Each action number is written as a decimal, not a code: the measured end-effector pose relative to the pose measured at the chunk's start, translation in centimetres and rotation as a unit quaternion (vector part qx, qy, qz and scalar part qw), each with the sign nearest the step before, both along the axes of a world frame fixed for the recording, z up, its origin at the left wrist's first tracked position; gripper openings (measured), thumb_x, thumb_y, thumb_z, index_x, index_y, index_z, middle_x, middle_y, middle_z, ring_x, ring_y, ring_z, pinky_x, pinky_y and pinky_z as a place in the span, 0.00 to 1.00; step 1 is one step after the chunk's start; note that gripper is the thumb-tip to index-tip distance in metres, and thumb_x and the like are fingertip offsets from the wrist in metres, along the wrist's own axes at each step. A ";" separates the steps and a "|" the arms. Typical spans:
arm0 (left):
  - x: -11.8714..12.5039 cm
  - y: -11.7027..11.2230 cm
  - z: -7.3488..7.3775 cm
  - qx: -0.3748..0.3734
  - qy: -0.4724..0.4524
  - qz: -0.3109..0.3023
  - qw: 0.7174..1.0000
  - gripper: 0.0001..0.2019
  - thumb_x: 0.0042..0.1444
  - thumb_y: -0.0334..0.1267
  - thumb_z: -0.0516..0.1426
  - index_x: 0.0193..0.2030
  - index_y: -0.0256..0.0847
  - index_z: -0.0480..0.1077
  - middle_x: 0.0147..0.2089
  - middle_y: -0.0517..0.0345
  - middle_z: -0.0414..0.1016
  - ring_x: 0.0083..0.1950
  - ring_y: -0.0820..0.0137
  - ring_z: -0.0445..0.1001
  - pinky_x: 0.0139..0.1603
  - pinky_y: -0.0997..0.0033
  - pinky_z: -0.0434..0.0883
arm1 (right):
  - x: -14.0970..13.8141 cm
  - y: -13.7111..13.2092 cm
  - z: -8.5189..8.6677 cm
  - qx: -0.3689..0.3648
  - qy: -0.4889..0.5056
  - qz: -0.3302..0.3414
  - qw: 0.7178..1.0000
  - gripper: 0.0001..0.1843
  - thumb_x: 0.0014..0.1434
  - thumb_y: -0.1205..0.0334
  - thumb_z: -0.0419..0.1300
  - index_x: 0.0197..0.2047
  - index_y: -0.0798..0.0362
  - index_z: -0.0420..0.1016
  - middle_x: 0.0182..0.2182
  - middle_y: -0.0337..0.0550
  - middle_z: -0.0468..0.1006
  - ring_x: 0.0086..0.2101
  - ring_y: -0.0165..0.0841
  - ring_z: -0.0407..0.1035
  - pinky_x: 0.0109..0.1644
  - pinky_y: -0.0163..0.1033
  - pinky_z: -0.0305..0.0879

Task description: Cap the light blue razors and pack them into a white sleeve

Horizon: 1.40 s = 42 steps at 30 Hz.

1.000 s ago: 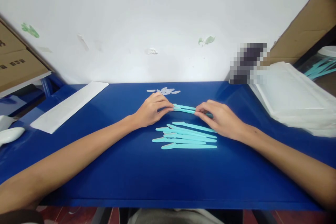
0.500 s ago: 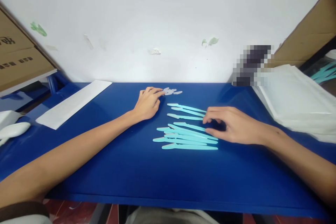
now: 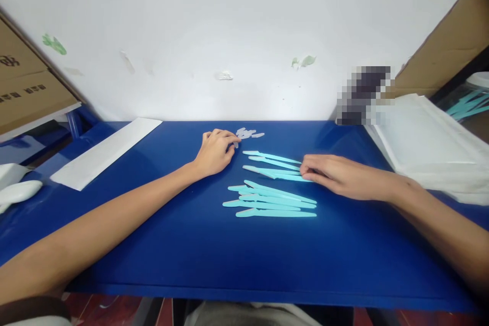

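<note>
Several turquoise eyebrow razors (image 3: pixel 277 214) lie roughly side by side on the blue table (image 3: pixel 244 260), blade ends pointing left. Over their handle ends my right hand (image 3: pixel 328 173) is closed, thumb and fingers pinching the handle of one razor (image 3: pixel 286 175). That razor lies close against another in the upper group. Farther left, my left hand (image 3: pixel 217 152) is closed at the edge of a small pile of translucent plastic blade caps (image 3: pixel 246 133). One cap (image 3: pixel 236 144) shows between its thumb and forefinger.
A long white strip (image 3: pixel 107 153) lies at the left, with a white rounded object (image 3: pixel 21 193) nearer the edge. White bags (image 3: pixel 439 137) are stacked at the right, near a clear tub of turquoise razors (image 3: pixel 471 102). A white wall (image 3: pixel 229 25) stands behind the table.
My right hand has closed on a razor and shifted it up and right, away from the lower group. My left hand has drawn a cap slightly out of the pile.
</note>
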<state>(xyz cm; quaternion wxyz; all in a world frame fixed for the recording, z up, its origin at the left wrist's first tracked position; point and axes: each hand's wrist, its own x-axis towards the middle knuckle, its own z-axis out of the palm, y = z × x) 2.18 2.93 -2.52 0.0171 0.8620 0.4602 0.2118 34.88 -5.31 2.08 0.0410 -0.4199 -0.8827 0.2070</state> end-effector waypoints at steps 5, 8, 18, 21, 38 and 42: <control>-0.1 0.2 0.0 -0.019 -0.001 0.009 1.000 0.15 0.70 0.39 0.50 0.52 0.47 0.77 0.50 0.50 0.76 0.52 0.55 0.67 0.53 0.50 0.60 | 0.7 0.7 0.2 0.018 0.054 0.000 0.998 0.17 0.72 0.50 0.45 0.38 0.49 0.67 0.34 0.43 0.74 0.32 0.35 0.66 0.39 0.41 0.62; -0.1 0.2 0.2 -0.040 -0.009 -0.001 0.999 0.14 0.70 0.39 0.49 0.50 0.46 0.76 0.48 0.51 0.75 0.52 0.56 0.67 0.54 0.50 0.60 | 1.0 1.1 -0.1 0.078 0.097 -0.033 0.992 0.16 0.72 0.51 0.46 0.38 0.50 0.67 0.34 0.43 0.74 0.32 0.34 0.66 0.39 0.41 0.62; 0.0 0.0 0.1 0.023 -0.028 -0.055 0.998 0.18 0.72 0.36 0.47 0.64 0.43 0.66 0.46 0.50 0.73 0.47 0.60 0.67 0.49 0.58 0.61 | 1.1 2.1 -2.4 0.150 0.102 -0.165 0.969 0.13 0.73 0.51 0.42 0.40 0.47 0.58 0.27 0.37 0.69 0.26 0.33 0.64 0.34 0.39 0.58; -0.1 -0.3 -0.1 0.088 -0.059 -0.091 0.990 0.15 0.73 0.36 0.46 0.56 0.42 0.72 0.46 0.50 0.73 0.47 0.61 0.67 0.48 0.60 0.61 | 1.0 2.2 -2.6 0.134 0.093 -0.135 0.977 0.13 0.73 0.50 0.41 0.39 0.47 0.57 0.28 0.37 0.67 0.26 0.34 0.62 0.33 0.39 0.57; 0.0 -1.0 -0.2 0.155 -0.149 -0.269 0.939 0.07 0.69 0.36 0.56 0.49 0.42 0.76 0.43 0.56 0.84 0.43 0.70 0.79 0.47 0.66 0.68 | 0.8 2.2 -3.0 0.111 0.112 -0.092 0.983 0.18 0.74 0.48 0.42 0.44 0.49 0.66 0.36 0.41 0.72 0.35 0.35 0.67 0.42 0.41 0.62; -0.1 -0.9 -0.3 0.130 -0.136 -0.229 0.955 0.09 0.69 0.40 0.57 0.51 0.42 0.76 0.41 0.56 0.84 0.40 0.69 0.79 0.47 0.64 0.69 | -0.2 1.8 -3.3 0.141 0.105 -0.082 0.981 0.17 0.74 0.49 0.44 0.44 0.49 0.68 0.38 0.43 0.75 0.36 0.35 0.70 0.43 0.41 0.63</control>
